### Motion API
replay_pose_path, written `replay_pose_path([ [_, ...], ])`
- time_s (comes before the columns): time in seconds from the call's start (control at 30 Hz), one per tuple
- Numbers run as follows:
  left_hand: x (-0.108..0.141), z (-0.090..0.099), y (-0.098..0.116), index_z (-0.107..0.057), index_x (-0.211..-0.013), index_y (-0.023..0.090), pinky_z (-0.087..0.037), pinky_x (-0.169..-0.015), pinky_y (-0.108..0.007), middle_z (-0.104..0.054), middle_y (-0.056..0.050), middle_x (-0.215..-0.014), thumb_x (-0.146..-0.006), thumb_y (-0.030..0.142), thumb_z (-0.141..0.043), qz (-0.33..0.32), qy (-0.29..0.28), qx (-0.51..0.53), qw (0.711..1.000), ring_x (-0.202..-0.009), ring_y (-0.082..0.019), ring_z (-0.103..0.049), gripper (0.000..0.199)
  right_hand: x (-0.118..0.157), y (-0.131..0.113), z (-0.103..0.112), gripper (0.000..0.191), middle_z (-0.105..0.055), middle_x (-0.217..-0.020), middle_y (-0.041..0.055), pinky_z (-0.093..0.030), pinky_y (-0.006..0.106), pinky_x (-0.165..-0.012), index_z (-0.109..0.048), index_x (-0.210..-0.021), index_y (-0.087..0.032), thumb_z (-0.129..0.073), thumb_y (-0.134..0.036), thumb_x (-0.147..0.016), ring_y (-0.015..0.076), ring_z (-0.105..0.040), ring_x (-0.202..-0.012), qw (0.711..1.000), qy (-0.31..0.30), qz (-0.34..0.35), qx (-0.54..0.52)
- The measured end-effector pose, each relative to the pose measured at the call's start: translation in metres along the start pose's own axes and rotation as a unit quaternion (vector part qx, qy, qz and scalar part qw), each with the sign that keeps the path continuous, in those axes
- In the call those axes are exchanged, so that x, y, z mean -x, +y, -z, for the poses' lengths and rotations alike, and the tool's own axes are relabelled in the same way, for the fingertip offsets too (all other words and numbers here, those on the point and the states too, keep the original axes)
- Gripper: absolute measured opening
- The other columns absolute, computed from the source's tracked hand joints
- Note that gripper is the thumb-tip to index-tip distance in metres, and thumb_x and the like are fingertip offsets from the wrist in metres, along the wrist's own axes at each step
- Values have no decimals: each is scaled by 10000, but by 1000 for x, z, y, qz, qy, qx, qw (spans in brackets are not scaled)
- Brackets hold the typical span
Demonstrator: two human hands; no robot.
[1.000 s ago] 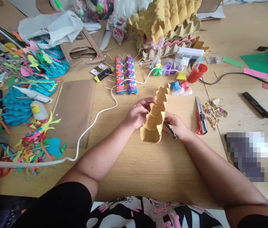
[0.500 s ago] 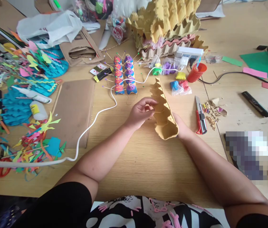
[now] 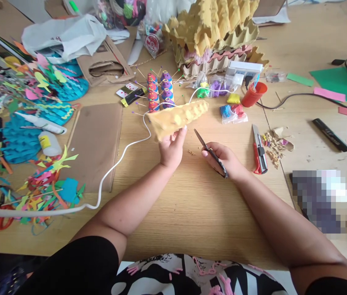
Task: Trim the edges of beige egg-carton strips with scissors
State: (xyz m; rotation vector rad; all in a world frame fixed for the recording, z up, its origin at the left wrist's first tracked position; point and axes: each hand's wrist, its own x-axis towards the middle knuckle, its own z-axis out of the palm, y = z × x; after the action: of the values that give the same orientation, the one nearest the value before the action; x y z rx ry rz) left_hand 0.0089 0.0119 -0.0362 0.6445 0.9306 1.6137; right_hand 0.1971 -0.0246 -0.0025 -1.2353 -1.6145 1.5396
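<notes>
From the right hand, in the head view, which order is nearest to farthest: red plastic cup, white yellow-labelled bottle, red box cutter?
1. Red box cutter: right side.
2. Red plastic cup: ahead, rightward.
3. White yellow-labelled bottle: far left.

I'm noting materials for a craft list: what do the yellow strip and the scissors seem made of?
The yellow strip looks like matt moulded pulp, given its row of bumps, though blurred. The scissors probably have smooth metal blades, slim and grey, and black handles whose glints suggest plastic.
</notes>
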Motion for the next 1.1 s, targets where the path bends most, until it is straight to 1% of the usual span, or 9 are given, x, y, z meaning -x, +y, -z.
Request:
replay_pose_path([
  [0.03,-1,0,-1,-690,-949,253,-587,-947,-292,-775,-14,-997,-734,481,-1027,-88,27,-30,995,-1050,-190,-756,460,0,-1,0,638,-414,-649,-88,-228,290,-558,-607,-933,-222,-795,-824,-838,104,-331,-592,1000,-2,1,-1],
  [0.07,-2,-1,-2,-689,-927,248,-596,-901,-300,-766,-7,-950,-720,564,-1018,-131,40,-49,989,-953,-176,-754,501,0,-2,0,643,-418,-650,-88,-232,291,-557,-608,-935,-220,-793,-828,-835,104,-333,-591,1000,-3,0,-2],
  [0.13,-4,-1,-4,-667,-877,241,-600,-837,-289,-747,10,-896,-714,634,-1000,-150,44,-54,986,-842,-143,-733,540,0,-3,1,660,-422,-654,-84,-240,296,-559,-612,-931,-218,-774,-850,-836,107,-340,-594,1000,-3,2,1],
  [0.33,0,-6,1,-632,-845,234,-598,-854,-249,-724,24,-921,-663,569,-1043,-55,31,-12,998,-898,-125,-729,561,-1,-2,1,660,-426,-640,-83,-233,307,-555,-596,-901,-222,-769,-856,-839,106,-343,-583,1000,3,-1,2],
  [0.5,-2,-12,10,-677,-965,242,-558,-744,-229,-650,25,-810,-826,724,-864,58,80,55,994,-815,-130,-718,535,-1,2,-1,630,-422,-618,-93,-214,301,-548,-595,-934,-234,-795,-824,-841,106,-346,-564,1000,10,-14,-12],
  [0.57,-3,-13,11,-690,-1010,245,-542,-728,-224,-626,33,-776,-887,719,-812,80,96,70,990,-778,-123,-715,505,-1,2,-1,631,-423,-615,-92,-210,300,-546,-596,-935,-235,-797,-825,-838,107,-345,-561,1000,9,-16,-3],
  [0.8,-5,-14,14,-715,-1034,238,-529,-714,-202,-750,7,-890,-1046,451,-715,108,77,98,986,-774,-96,-708,214,1,-4,4,654,-441,-631,-83,-239,302,-555,-586,-944,-232,-755,-857,-855,114,-367,-577,1000,-22,-12,8],
  [0.97,-4,-12,16,-734,-967,221,-542,-754,-216,-713,1,-806,-1056,447,-698,127,36,122,984,-771,-108,-714,246,2,-5,5,663,-462,-650,-75,-253,307,-565,-576,-938,-230,-753,-863,-853,118,-383,-590,999,-46,-8,15],
  [1.1,-5,-12,13,-748,-996,235,-526,-753,-226,-743,-4,-866,-1016,464,-758,110,16,114,987,-797,-114,-710,230,2,-4,4,662,-437,-636,-83,-245,307,-563,-577,-960,-232,-725,-871,-869,122,-366,-582,999,-39,-11,9],
])
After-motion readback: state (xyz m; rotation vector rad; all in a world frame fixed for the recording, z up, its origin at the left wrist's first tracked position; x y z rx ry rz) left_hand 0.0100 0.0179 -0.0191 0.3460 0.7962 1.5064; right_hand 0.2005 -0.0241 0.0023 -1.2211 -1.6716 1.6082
